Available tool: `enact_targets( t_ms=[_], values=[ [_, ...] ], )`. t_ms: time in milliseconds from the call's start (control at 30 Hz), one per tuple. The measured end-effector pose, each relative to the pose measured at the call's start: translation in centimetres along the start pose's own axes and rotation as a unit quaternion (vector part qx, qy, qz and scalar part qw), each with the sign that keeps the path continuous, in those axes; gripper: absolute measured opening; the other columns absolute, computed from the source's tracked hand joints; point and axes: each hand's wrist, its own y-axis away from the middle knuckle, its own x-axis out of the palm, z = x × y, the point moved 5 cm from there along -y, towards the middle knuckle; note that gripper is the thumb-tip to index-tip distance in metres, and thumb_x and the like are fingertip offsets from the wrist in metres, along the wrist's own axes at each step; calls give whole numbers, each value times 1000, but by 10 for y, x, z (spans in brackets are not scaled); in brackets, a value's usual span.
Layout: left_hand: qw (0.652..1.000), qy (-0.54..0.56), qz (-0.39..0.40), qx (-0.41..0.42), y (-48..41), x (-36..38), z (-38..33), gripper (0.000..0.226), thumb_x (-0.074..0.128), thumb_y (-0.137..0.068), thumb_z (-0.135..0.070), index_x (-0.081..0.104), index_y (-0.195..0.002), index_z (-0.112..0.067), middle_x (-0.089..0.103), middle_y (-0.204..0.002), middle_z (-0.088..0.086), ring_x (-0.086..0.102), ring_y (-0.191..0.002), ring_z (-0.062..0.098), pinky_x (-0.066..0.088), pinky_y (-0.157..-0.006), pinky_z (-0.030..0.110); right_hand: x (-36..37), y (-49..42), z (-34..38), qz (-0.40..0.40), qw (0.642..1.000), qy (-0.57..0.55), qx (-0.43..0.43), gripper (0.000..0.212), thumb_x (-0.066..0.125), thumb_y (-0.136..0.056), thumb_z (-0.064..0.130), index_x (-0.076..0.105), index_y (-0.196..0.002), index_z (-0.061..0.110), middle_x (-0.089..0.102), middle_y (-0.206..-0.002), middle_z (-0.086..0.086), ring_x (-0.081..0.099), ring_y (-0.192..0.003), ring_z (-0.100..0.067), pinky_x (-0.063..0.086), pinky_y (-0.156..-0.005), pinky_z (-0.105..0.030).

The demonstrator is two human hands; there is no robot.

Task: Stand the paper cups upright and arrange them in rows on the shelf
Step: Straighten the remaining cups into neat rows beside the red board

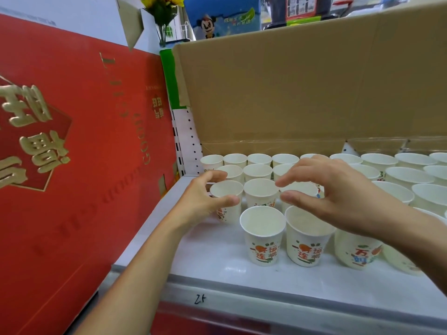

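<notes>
Several white paper cups with orange and green print stand upright in rows on the white shelf [217,264]. My left hand [205,197] grips the leftmost cup of the third row [226,189], thumb on its near side and fingers behind its rim. My right hand [338,197] hovers with loosely curved fingers over another third-row cup [302,188], thumb and forefinger apart, and holds nothing. Between them stands a cup [261,189]. Two front-row cups [262,235] [307,240] stand near the shelf edge. My right forearm hides part of the cups at the front right.
A big red gift box [72,146] walls off the shelf's left end. A brown cardboard sheet [302,88] stands behind the back row. The shelf's front lip [266,298] bears a handwritten mark. Bare shelf shows at the front left.
</notes>
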Motion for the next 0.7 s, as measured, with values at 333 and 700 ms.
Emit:
enact_targets(
  t_ms=[333,700],
  values=[
    [1000,6,-7,9,-4,-7,-13,56,75,-76,-46,58,-126,-27,62,-120,-15,58,-111,2,46,-89,22,-3,0,-5,16,1000,11,12,41,43,-80,63,67,-105,40,59,-100,26,52,-100,-2,43,-94,-41],
    [987,-69,-143,14,-64,-54,-5,25,61,-93,-18,63,-117,-24,61,-121,-5,56,-105,14,44,-85,28,-13,-2,-12,-2,1000,23,2,34,43,-80,64,65,-99,47,57,-90,32,49,-92,6,38,-78,-25]
  ],
)
